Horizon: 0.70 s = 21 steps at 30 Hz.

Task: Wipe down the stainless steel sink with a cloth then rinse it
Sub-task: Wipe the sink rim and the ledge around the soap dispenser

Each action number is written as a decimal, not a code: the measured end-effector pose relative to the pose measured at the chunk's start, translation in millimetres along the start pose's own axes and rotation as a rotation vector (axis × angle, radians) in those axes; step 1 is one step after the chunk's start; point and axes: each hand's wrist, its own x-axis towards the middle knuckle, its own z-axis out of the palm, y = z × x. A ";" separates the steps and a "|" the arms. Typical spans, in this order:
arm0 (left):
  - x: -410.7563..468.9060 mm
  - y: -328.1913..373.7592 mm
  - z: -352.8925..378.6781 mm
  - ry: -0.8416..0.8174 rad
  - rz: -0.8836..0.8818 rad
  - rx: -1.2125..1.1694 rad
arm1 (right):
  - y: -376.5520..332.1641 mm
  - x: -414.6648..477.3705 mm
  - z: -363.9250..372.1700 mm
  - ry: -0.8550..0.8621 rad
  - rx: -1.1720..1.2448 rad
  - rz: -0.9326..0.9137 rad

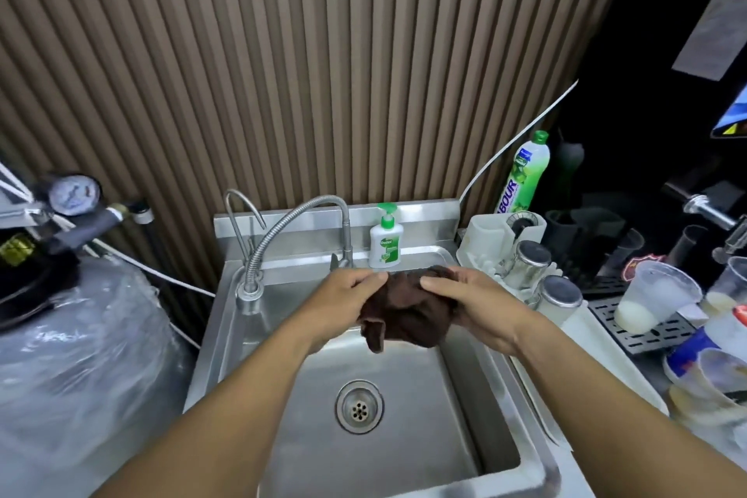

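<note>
At far left a pressure gauge (74,194) sat above a plastic-wrapped tank (81,356). Next came the stainless steel sink (404,449), its flexible faucet (299,220) arching from the left rear corner, its drain (359,406) in the basin floor. Over the basin's rear half the left hand (343,301) held one side of the brown cloth (408,315), fingers (370,280) curled round the fabric. The cloth hung bunched between both hands, clear of the basin floor, one corner drooping. A soap dispenser (386,242) stood on the back ledge behind it. The right hand (475,301) gripped the cloth's other side, fingers clenched on it. Further right stood a green dish-soap bottle (523,174), two lidded jars (533,260) and a plastic cup (657,291) holding milky liquid.
</note>
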 end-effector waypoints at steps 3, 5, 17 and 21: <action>4.0 18.4 -2.7 0.119 0.036 -0.010 | -25.7 12.5 -3.5 -0.019 -0.011 -0.023; 5.4 26.1 -2.8 0.145 0.016 -0.035 | -40.2 18.7 -4.1 -0.022 0.012 -0.049; 0.5 62.3 14.9 0.185 0.089 -0.314 | -99.6 50.1 15.8 0.045 0.202 -0.057; 0.7 71.2 18.7 0.228 0.154 -0.226 | -106.5 46.7 19.8 0.017 0.269 -0.035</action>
